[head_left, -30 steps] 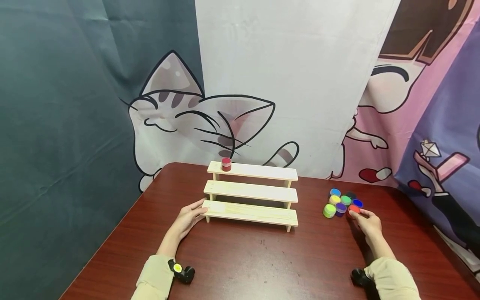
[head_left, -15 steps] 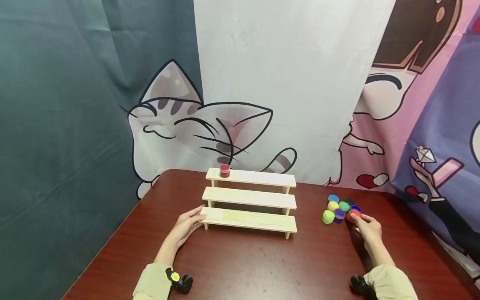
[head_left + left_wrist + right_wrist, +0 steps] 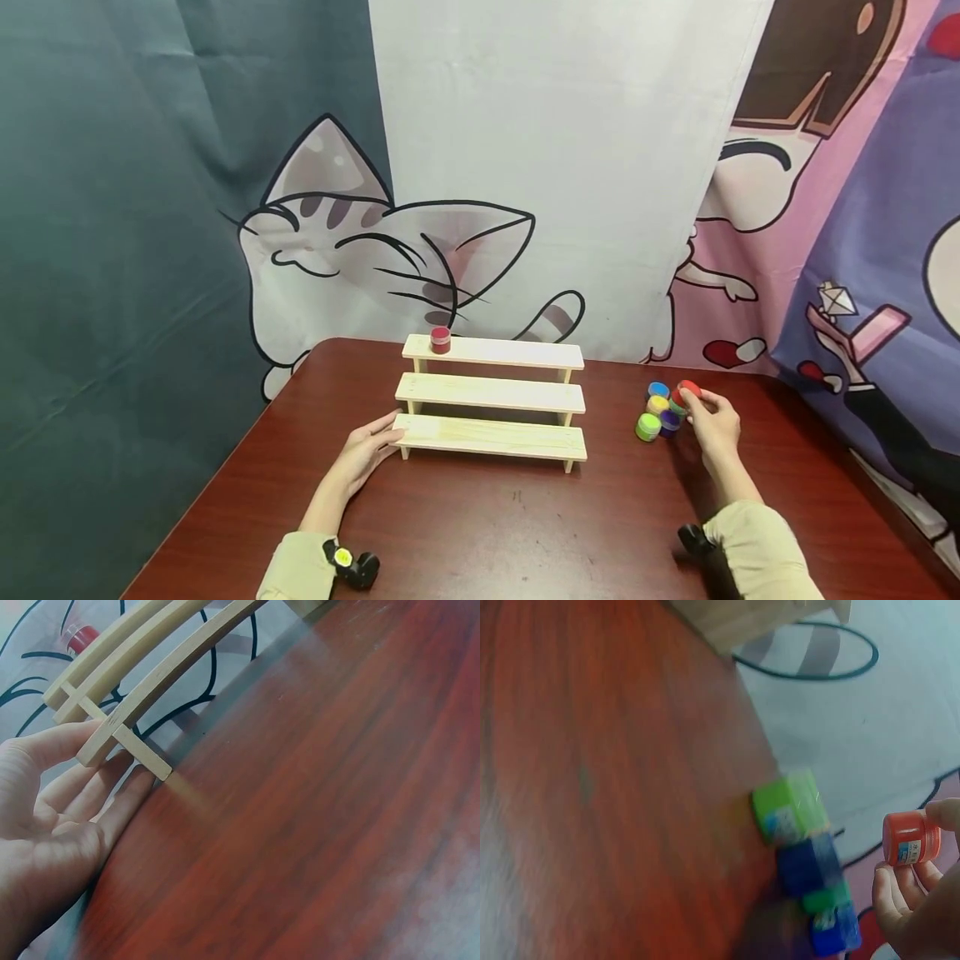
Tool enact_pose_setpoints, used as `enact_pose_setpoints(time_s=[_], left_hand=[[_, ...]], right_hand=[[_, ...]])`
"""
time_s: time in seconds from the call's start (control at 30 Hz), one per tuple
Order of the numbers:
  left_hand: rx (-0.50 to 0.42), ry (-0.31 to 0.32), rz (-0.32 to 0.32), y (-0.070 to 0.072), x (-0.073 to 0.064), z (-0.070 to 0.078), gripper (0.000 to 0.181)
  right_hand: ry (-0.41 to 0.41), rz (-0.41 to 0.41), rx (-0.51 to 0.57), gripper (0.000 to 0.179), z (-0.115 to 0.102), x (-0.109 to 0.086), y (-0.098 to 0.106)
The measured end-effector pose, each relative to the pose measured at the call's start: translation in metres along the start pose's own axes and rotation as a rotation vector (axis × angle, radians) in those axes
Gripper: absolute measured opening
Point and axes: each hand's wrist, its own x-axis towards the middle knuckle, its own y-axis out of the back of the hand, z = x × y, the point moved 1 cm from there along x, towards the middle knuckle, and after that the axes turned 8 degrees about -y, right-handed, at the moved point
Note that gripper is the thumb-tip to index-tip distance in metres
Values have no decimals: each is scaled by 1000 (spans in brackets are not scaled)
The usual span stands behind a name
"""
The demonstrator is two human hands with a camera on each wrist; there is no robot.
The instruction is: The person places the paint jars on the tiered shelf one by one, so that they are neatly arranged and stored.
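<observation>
A three-tier wooden display shelf (image 3: 487, 438) stands on the table. My left hand (image 3: 363, 454) holds the left end of its lowest tier; in the left wrist view the thumb lies over the board (image 3: 169, 675) and the other fingers are beside and below it. My right hand (image 3: 716, 427) pinches a small orange-red paint jar (image 3: 909, 838) between thumb and fingers, raised over a cluster of similar jars. Among these are a lime green jar (image 3: 648, 427), a purple one (image 3: 670, 423), a yellow one (image 3: 657, 405) and a light blue one (image 3: 657, 391). Others are partly hidden behind the hand.
A dark red paint jar (image 3: 440, 341) sits near the left end of the top tier. Behind the brown table (image 3: 480, 533) hangs a printed cloth (image 3: 570, 167) with cartoon figures. Each forearm wears a black wrist camera (image 3: 354, 568).
My right hand has lifted the orange-red jar from the right side of the cluster and moved it left, over the other jars. My left hand stays at the shelf's end.
</observation>
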Motion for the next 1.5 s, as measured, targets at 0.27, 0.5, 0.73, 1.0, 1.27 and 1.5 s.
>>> enact_pose_setpoints(time_s=[0.27,0.5,0.73,1.0,1.27,1.5], left_hand=[[-13,-7,-10,1,1,2,64],[-24,5,-11,0,0,1,65],[-1,10,3,5,-3,1,66],[-12,19,-12,0,2,2,65],[-20,16,-20,0,0,4,66],[-34,29,-23,1,3,5,67]], right_hand=[[25,-47,19,57,-21,-7,-19],[61,-92,-8,59,-44,-12,-33],[95,-175,60,57,-71,-21,-57],[127,-244,90,51,-92,-34,-93],[240,-381,-12,39,-97,-62,-140],[268,-457,-63,41,-102,-79,-166]])
